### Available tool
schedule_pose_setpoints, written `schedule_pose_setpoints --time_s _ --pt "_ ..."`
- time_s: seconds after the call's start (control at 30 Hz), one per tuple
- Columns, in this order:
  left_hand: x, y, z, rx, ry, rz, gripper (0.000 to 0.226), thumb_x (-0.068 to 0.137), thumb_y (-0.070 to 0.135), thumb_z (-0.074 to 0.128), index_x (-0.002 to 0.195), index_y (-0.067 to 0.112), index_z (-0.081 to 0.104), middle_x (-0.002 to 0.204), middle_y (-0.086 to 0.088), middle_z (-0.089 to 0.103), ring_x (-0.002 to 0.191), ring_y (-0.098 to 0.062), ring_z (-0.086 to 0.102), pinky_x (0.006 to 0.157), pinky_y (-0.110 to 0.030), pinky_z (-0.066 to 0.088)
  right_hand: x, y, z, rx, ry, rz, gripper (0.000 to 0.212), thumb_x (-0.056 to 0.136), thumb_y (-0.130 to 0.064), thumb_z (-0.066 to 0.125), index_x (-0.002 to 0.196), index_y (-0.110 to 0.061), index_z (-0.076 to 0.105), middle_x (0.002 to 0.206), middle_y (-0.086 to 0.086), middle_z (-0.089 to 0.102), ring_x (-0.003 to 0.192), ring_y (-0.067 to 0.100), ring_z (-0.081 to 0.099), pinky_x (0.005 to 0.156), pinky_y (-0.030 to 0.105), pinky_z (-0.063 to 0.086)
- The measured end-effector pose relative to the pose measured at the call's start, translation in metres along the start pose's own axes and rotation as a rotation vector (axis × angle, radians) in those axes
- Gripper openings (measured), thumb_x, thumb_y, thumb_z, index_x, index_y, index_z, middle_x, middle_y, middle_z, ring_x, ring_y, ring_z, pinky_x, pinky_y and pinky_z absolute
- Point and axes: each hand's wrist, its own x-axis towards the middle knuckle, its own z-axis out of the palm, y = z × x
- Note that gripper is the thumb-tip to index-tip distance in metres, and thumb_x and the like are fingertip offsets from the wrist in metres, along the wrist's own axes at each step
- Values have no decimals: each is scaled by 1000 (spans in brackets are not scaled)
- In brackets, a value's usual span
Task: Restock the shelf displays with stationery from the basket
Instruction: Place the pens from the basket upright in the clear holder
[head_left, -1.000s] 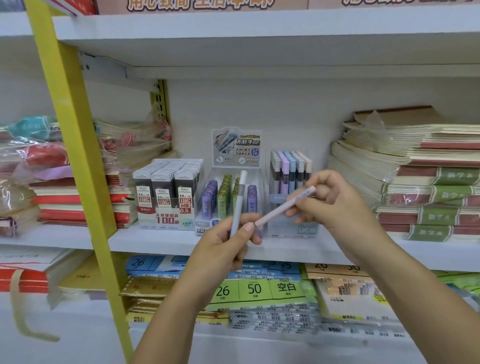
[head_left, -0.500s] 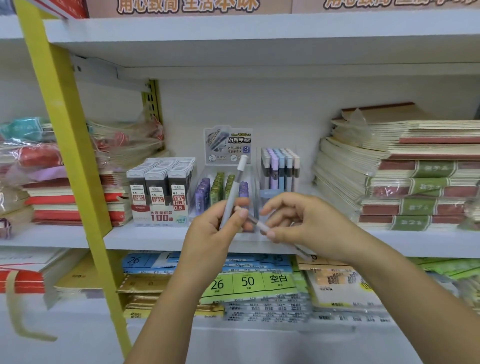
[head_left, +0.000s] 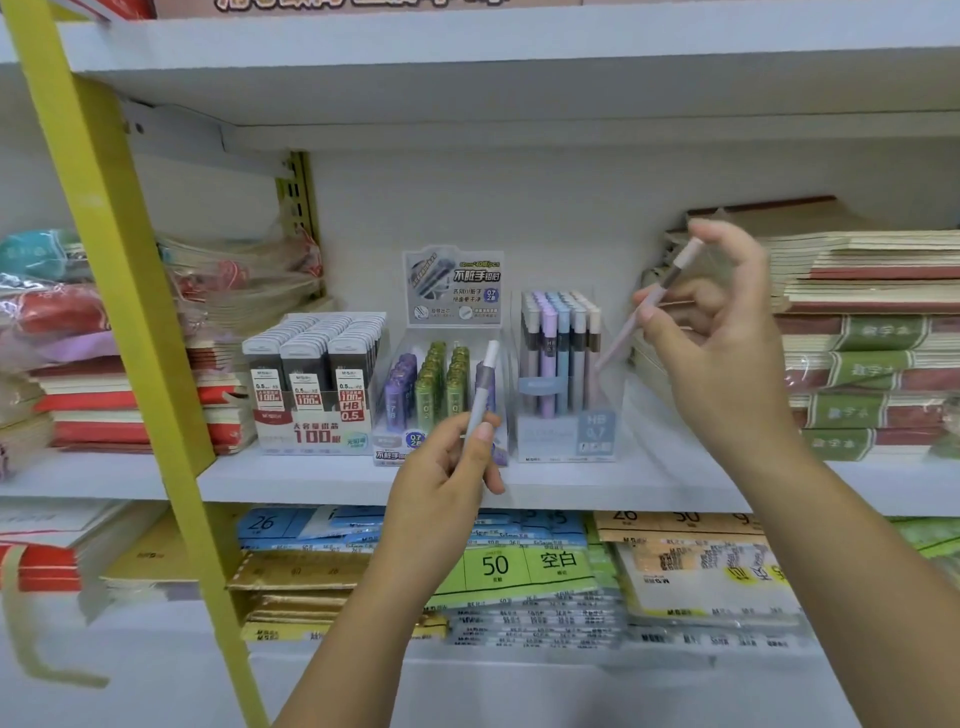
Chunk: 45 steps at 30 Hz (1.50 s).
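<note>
My left hand (head_left: 441, 483) grips a pale blue-grey mechanical pencil (head_left: 483, 384) upright, in front of the lead-refill display (head_left: 447, 395). My right hand (head_left: 717, 332) pinches a pale pink mechanical pencil (head_left: 649, 306) that slants down to the left, its tip close to the right side of the clear pencil display box (head_left: 563, 379). That box stands on the white shelf (head_left: 322, 478) and holds several pastel pencils upright. The basket is out of view.
A box of black 0.5 HB lead cases (head_left: 317, 379) stands left of the displays. Notebook stacks (head_left: 862, 338) fill the shelf's right side, wrapped notebooks (head_left: 130, 364) its left. A yellow-green upright (head_left: 119, 291) crosses the left foreground. Paper packs (head_left: 519, 566) lie on the shelf below.
My right hand has risen and moved right with the pink pencil, away from my left hand, toward the clear pencil box. My left hand holds its pencil in about the same place.
</note>
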Motion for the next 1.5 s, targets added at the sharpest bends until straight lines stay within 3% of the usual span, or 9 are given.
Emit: schedule_pose_setpoints --time_s 0.13,0.47,0.73,0.87,0.97,1.03,1.13,1.37,1.5 --pt "0 1 5 -9 12 -29 22 101 40 45 97 42 66 97 13 74 45 -6 42 43 -15 37 -3 14 8 -175 -150 42 62 91 -10 63 131 -49 36 93 -9 65 81 0 62 73 23 52" --pt "-1 0 10 20 -14 -60 22 102 42 43 109 40 64 105 27 71 48 -8 48 46 -13 41 -1 22 8 -170 -180 69 62 87 -11 67 131 -46 42 78 -11 59 74 -6 56 66 2 41" --pt "-1 1 8 15 -16 -60 22 101 42 45 110 42 65 103 24 72 47 -5 47 47 -13 42 -8 29 18 -435 -225 70 49 89 -19 65 131 -38 50 97 -8 49 106 15 44 88 25 37" --pt "-2 5 6 5 -39 -45 20 101 42 46 104 44 66 89 12 74 49 3 47 50 -15 39 -9 18 17 -406 -153 93 46 92 -23 61 135 -33 50 104 -4 41 103 13 44 94 28 39" --pt "-4 11 7 28 -68 -17 21 102 39 46 102 44 66 76 13 70 57 12 52 62 -16 38 -13 -1 17 -292 -124 57 28 93 -24 59 120 -29 62 91 -13 54 80 1 50 74 10 40" --pt "-4 15 7 60 -90 2 21 101 40 46 104 44 66 67 14 61 58 10 50 61 -12 38 -15 -16 20 -8 -284 210 24 92 -22 62 115 -28 65 81 -16 64 70 -1 58 63 10 45" --pt "-3 21 6 99 -143 26 19 98 43 50 102 48 68 63 17 53 60 5 47 57 -7 37 -20 -26 20 281 -446 362 26 89 -9 63 114 -16 65 85 5 71 71 13 68 60 18 52" --pt "9 31 -5 86 -153 -1 21 98 36 55 97 50 70 71 14 63 56 4 49 52 -12 40 -13 -20 1 478 -146 467 22 88 1 61 105 -12 54 82 10 74 71 19 71 62 22 56" --pt "10 29 3 45 -128 -12 20 95 24 64 94 40 75 72 11 67 66 -2 55 57 -15 48 -14 -19 2 560 -139 509 25 83 -6 67 103 -14 54 90 13 74 81 27 73 64 28 59"
